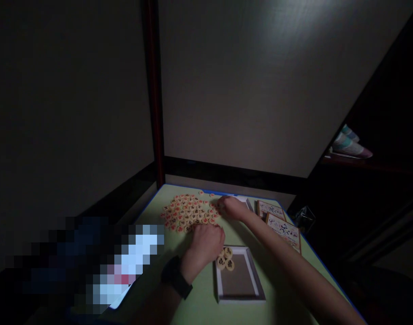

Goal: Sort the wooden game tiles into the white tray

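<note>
Many round Chinese chess pieces (189,212), marked in red or black, lie spread on the green table. My left hand (206,241), with a dark watch at the wrist, is closed at the near edge of the pile; its fingertips are hidden. Just below it stands an open shallow box (240,277) with several black-marked chess pieces (229,264) in its far left corner. My right hand (232,207) is at the pile's right side, its fingers pinched together beside red-marked pieces. What is between those fingers cannot be made out.
Another open box (250,204) is partly hidden behind my right hand. Two printed box lids (283,229) lie at the table's right side. A bright pixelated screen (132,266) is at the left. The table (189,293) meets a wall at the back.
</note>
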Demonstrator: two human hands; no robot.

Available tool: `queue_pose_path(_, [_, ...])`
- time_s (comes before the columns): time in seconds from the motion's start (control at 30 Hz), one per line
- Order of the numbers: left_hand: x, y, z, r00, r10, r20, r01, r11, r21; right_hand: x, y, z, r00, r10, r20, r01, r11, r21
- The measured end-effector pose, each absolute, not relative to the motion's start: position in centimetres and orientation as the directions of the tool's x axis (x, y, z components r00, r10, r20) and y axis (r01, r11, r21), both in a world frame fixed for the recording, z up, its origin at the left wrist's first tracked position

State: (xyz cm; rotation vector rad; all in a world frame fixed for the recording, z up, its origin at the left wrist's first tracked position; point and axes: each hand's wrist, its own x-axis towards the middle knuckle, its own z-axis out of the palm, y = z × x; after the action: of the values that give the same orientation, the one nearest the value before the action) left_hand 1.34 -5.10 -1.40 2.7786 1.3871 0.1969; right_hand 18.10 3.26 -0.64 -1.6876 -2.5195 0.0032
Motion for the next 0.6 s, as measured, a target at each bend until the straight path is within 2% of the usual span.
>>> queue_pose_path(0.13, [1.4,-4.7,-1.7,0.596,0.798,0.091,0.790,-0.603,0.112,17.1,5.5,-1.1,-0.365,0.931,0.017,0.931,0.365,-0.028])
queue_pose_path(0.33, [1.5,-4.9,-1.6,0.593,0.800,0.091,0.794,-0.600,0.104,16.5,5.3,-1.7,-0.319,0.948,0.003,0.948,0.319,-0.015])
queue_pose_path(0.6, [1.4,-5.1,-1.3,0.577,0.814,0.070,0.808,-0.581,0.096,17.6,1.0,0.8,-0.292,0.945,0.146,0.947,0.307,-0.094])
